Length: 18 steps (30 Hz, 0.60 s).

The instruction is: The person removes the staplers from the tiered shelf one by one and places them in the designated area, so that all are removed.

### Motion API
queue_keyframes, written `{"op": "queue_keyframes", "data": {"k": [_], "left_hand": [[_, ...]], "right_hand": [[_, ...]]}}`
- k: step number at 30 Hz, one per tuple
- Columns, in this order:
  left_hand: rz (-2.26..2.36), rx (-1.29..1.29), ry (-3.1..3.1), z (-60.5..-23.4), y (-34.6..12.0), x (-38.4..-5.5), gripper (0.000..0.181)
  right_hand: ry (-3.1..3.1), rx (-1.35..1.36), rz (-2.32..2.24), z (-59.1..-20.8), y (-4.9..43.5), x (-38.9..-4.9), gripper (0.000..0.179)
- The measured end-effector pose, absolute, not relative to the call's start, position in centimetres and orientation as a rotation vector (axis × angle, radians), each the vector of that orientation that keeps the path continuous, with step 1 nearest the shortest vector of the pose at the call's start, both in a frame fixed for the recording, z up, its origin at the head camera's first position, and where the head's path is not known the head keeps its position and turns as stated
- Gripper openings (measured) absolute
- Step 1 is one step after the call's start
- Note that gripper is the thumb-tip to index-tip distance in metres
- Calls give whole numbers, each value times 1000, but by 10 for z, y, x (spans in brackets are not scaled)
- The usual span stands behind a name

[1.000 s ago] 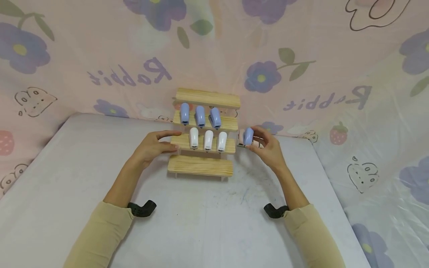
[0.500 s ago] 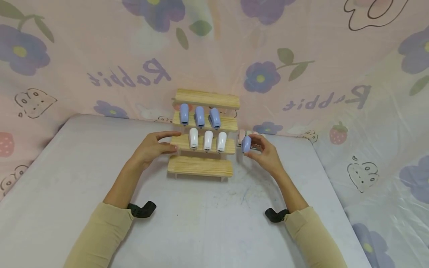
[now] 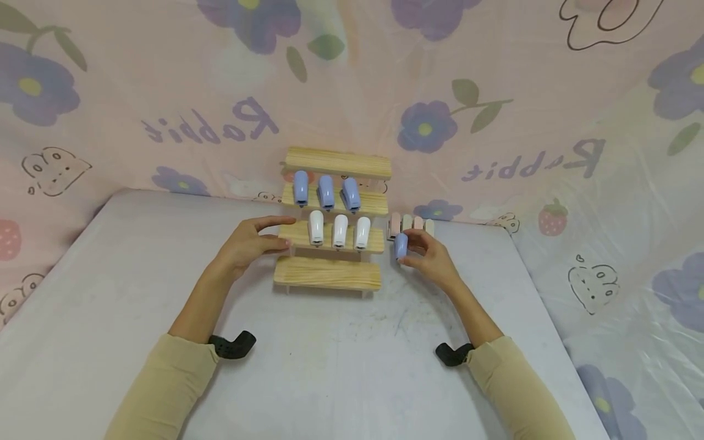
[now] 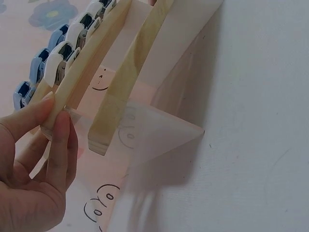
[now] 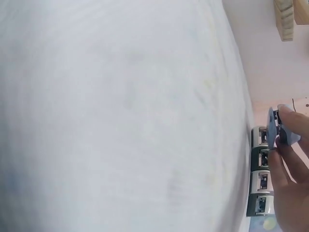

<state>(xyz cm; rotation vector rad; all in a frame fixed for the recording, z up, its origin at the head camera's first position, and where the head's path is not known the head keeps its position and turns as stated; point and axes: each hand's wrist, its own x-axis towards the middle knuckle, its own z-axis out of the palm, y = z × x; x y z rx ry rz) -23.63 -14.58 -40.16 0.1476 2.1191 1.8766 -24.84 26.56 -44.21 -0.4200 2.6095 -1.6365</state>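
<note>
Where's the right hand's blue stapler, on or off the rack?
Off: the right hand holds the blue stapler beside the rack, with a gap between the two.

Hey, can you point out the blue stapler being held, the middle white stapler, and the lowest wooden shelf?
Held blue stapler (image 3: pixel 401 245), head view: middle of its casing.
Middle white stapler (image 3: pixel 340 230), head view: top of its casing.
Lowest wooden shelf (image 3: pixel 327 273), head view: bare top surface.

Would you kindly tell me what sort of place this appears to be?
Possibly a staged indoor tabletop workspace: there is a white table with flower-printed sheeting behind and beside it, and on it a tiered wooden rack bearing blue and white stapler-like items.
</note>
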Motion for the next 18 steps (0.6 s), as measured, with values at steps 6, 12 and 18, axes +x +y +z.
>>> {"op": "queue_keyframes", "data": {"k": [6,12,18], "left_hand": [[1875,140,2113,-402,-145,-236,51],[1868,143,2111,-402,-146,-237,51],[1869,148,2108,-400,-146,-237,50]], "right_hand": [[2622,-466,-1568,-427,255,-241,65],[2657,-409,-1494,-442,258,-250,65],[2665,-353,-1477,-453,261,-258,66]]}}
